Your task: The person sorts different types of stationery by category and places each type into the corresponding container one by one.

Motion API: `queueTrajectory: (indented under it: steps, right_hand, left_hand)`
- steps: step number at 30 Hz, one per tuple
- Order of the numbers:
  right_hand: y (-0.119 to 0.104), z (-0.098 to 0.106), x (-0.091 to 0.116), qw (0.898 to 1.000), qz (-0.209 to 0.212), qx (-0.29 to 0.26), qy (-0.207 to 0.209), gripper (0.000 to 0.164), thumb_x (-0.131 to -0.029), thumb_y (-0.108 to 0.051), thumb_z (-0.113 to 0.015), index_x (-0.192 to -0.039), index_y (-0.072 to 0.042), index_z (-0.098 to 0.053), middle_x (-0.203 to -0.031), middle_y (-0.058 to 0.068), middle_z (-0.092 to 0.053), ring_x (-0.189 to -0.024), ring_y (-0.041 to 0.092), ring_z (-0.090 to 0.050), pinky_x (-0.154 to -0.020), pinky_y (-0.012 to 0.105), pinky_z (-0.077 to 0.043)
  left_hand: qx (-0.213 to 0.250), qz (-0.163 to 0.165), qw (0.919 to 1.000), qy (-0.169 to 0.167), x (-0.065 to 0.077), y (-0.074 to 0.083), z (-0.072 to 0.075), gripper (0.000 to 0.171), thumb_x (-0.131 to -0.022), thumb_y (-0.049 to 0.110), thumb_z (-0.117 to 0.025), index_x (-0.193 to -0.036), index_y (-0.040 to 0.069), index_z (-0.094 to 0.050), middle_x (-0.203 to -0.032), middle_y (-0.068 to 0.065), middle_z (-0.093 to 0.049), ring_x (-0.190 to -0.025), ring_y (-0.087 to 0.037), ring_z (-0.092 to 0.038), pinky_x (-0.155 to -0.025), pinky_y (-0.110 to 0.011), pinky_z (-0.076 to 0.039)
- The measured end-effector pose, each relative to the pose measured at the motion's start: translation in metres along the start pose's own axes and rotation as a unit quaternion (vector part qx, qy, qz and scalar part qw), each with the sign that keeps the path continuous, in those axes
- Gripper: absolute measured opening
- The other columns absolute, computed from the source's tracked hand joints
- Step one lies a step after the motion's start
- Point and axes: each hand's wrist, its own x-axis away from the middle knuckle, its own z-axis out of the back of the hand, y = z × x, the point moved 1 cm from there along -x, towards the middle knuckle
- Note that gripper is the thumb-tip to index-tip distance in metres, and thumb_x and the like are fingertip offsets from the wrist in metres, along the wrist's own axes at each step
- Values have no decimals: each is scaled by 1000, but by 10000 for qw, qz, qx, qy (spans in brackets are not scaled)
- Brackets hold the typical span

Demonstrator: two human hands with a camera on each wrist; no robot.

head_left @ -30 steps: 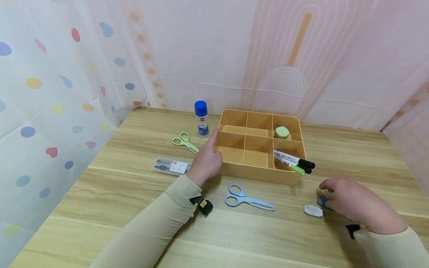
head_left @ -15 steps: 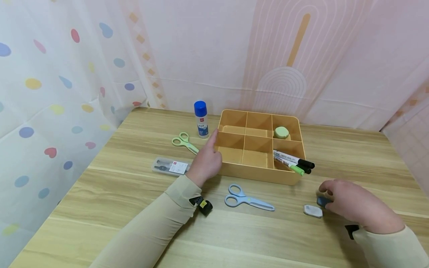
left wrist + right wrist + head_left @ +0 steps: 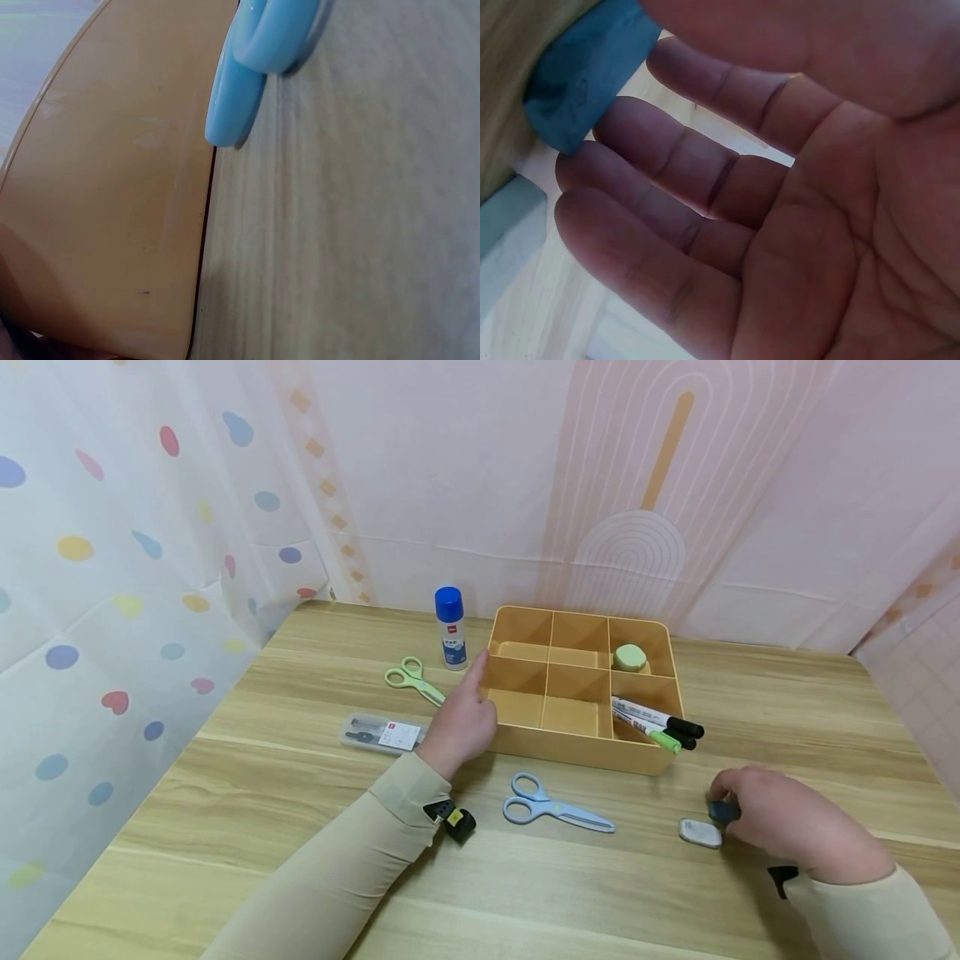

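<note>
My left hand (image 3: 461, 722) rests at the front left corner of an orange compartment organizer (image 3: 585, 753), its index finger straight along the side; its other fingers are hidden. In the left wrist view, the organizer's front wall (image 3: 112, 172) stands close by. My right hand (image 3: 787, 818) pinches a dark blue eraser (image 3: 723, 812) on the table between thumb and fingertips. The right wrist view shows this eraser (image 3: 592, 75) at the fingertips. A white eraser (image 3: 701, 833) lies just left of that hand. Between the hands lie blue scissors (image 3: 558, 810).
Markers (image 3: 660, 727) lean out of the organizer's front right compartment; a round pale green object (image 3: 630, 657) sits in the back right one. A blue-capped glue bottle (image 3: 451, 631), green scissors (image 3: 412, 677) and a clear compass case (image 3: 381, 732) are at left. Curtains (image 3: 450, 485) hang behind.
My right hand has shifted slightly left, and its thumb and fingers have closed on the dark blue eraser. My left hand and the organizer have stayed in place.
</note>
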Motion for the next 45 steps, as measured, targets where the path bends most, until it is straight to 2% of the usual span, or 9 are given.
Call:
queueTrajectory:
  steps: [11,19,25,37,45]
  right_hand:
    - [-2,-4,-2,9999,58,96,42,24,-84,0,-77,-107,-4,-73,-101,11,-71,-91,27,-64,-84,54,-58]
    - [-4,-6,-4,9997,61,219,73,28,-83,8,-72,-109,-3,-74,-102,13,-71,-93,27,-65,-84,53,-60]
    - [-3,-8,-4,9991,184,286,262,28,-83,11,-68,-105,-4,-73,-98,10,-71,-90,26,-65,-84,53,-60]
    - [-6,-11,-3,9985,258,292,375,25,-84,11,-66,-101,-7,-72,-94,6,-70,-86,22,-63,-81,50,-60]
    - [-7,-9,-4,9991,163,208,336,27,-80,12,-64,-98,-8,-71,-93,5,-69,-85,22,-61,-79,49,-59]
  left_hand:
    - [-26,47,10000,11,0,0,0,72,-106,10,-37,-171,29,-12,-177,2,-21,-160,-31,-30,-128,-55,-31]
    - [6,43,10000,15,1,1,1,73,-106,9,-37,-171,30,-12,-177,2,-21,-160,-30,-30,-127,-54,-32]
    - [24,35,10000,2,1,1,1,73,-106,9,-37,-171,30,-12,-177,2,-20,-160,-30,-29,-128,-55,-31]
    - [41,67,10000,-35,0,0,1,73,-106,9,-37,-171,30,-12,-177,1,-21,-159,-30,-32,-123,-54,-39]
    - [19,5,10000,3,0,-1,0,73,-106,9,-38,-171,29,-12,-177,1,-22,-159,-30,-31,-128,-54,-31]
